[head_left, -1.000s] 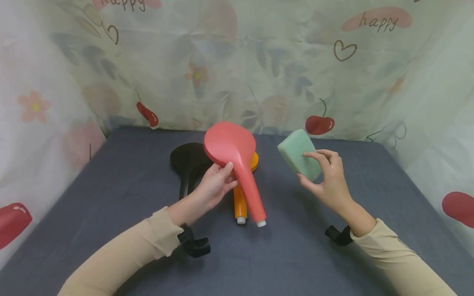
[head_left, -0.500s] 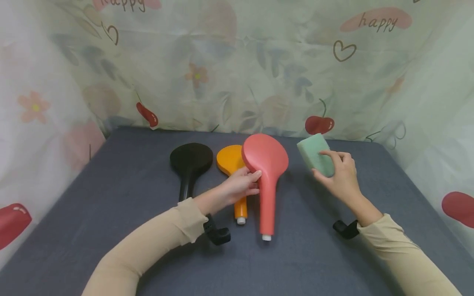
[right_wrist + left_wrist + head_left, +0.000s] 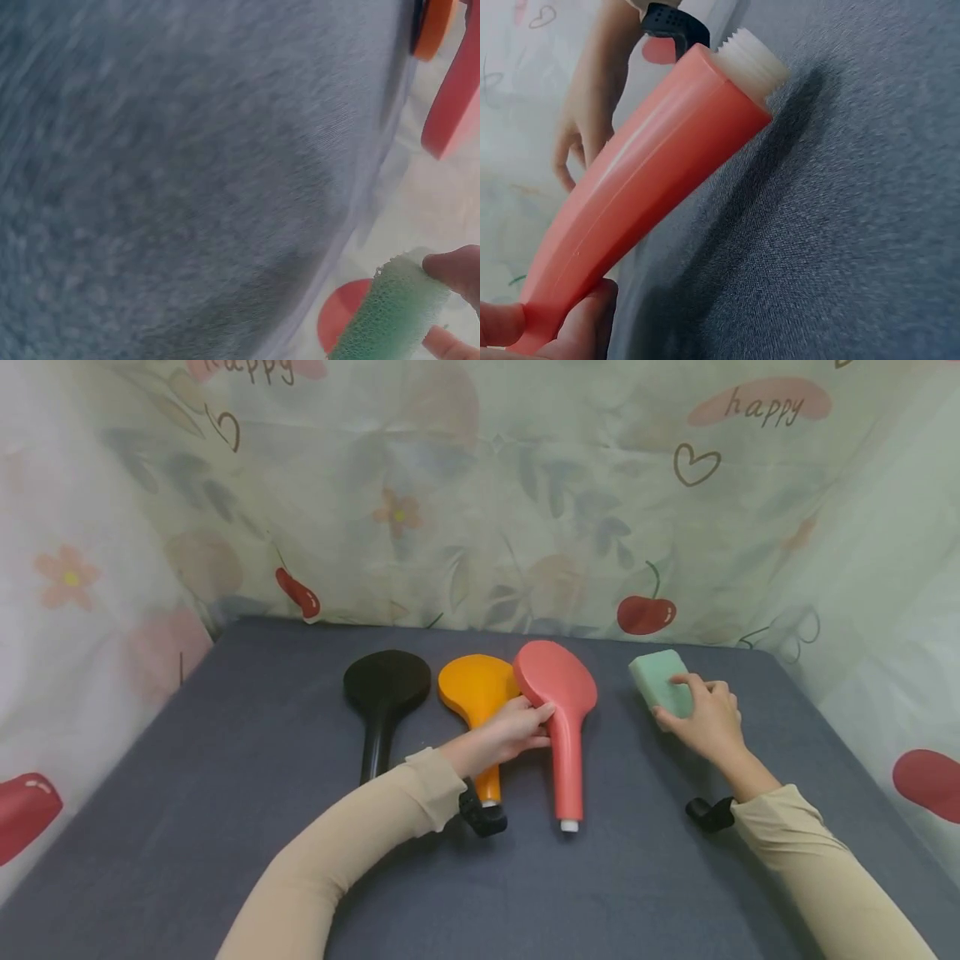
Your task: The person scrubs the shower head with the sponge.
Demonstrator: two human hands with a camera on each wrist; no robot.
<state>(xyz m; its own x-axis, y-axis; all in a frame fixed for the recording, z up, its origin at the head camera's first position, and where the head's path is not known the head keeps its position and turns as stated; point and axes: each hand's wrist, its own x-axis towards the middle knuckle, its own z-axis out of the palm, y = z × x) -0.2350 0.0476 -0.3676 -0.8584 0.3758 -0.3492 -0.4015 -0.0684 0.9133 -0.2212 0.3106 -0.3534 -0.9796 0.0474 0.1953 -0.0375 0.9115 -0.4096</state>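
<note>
My left hand (image 3: 519,727) pinches a red shower head (image 3: 567,727) at its neck, thumb on top. In the left wrist view its handle (image 3: 641,165) ends in a white threaded tip, and a shadow shows on the cloth under it. At the right, my right hand (image 3: 705,718) grips a pale green sponge (image 3: 660,681) between thumb and fingers. The right wrist view shows the porous side of the sponge (image 3: 397,311) with two fingers at its edge. An orange shower head (image 3: 474,685) lies just left of the red one, partly behind my left hand.
A black shower head (image 3: 386,685) lies left of the orange one, its handle end hidden by my left sleeve. All are on a dark grey cloth-covered table (image 3: 225,793). A printed curtain (image 3: 480,510) stands along the back and both sides.
My left hand has carried the red shower head right and down, from over the orange one to beside it, its handle now straighter. My right hand has moved right and lower with the sponge.
</note>
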